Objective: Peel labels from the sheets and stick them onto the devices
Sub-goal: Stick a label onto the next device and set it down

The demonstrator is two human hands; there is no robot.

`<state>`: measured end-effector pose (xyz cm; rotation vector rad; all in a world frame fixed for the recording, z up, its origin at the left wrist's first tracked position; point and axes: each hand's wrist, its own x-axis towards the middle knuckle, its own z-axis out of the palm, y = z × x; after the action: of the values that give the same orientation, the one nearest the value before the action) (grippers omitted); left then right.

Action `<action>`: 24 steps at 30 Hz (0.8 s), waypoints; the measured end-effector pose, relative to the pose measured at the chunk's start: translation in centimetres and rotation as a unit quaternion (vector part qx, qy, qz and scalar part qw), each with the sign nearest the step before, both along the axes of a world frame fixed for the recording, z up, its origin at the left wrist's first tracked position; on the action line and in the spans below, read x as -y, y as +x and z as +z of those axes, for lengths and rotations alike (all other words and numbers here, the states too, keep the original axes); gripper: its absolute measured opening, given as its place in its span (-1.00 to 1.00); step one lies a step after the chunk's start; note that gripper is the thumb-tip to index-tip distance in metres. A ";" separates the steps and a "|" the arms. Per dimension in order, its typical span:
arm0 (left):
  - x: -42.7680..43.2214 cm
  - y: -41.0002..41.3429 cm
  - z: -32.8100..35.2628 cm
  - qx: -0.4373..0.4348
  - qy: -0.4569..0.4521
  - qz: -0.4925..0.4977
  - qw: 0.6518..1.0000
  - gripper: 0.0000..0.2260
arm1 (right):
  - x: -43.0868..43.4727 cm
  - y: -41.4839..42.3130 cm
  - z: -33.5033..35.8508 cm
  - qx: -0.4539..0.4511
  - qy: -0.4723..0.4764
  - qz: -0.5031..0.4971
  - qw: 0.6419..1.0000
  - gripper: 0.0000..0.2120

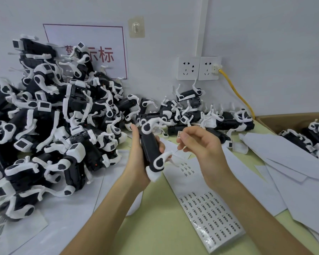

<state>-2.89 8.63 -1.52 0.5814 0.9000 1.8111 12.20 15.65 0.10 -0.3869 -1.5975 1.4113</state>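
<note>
Black device (150, 148) lay clasped in the left grip (136, 155); the right grip (199, 144) pinched a label (179, 134) beside it, probably needing square, flat placement.

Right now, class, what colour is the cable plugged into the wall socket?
Yellow: the cable shows best in the head view, running down from the wall socket.

Centre: black-and-white device (151, 150), gripped by left hand (137, 159). Just right of it: small label (179, 134), pinched by right hand (199, 142). Near right: label sheet (210, 214), flat on green table (151, 230). Far left: device pile (50, 116). Far right: cardboard box (291, 119) containing further devices.
</note>
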 end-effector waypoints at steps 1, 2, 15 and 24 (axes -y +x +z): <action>-0.2 0.5 -0.3 -0.019 -0.014 0.005 1.000 -0.33 | 0.0 0.0 0.0 0.010 0.015 -0.004 1.000 -0.89; -0.4 0.9 -0.5 -0.036 -0.026 0.009 0.999 -0.32 | -0.1 0.1 -0.1 0.024 0.035 -0.005 0.999 -0.92; -0.4 2.6 -1.8 -0.120 -0.070 0.039 0.990 -0.15 | 0.7 -1.1 -1.2 0.129 0.047 -0.043 0.990 -0.90; -0.6 2.8 -1.8 -0.166 -0.070 0.089 0.980 -0.12 | 0.8 -1.1 -1.4 0.132 0.045 -0.053 0.989 -0.89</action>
<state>-0.07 9.20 -3.34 0.7465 1.3316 1.8183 11.07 14.83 -1.28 -0.6166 -1.8177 1.2428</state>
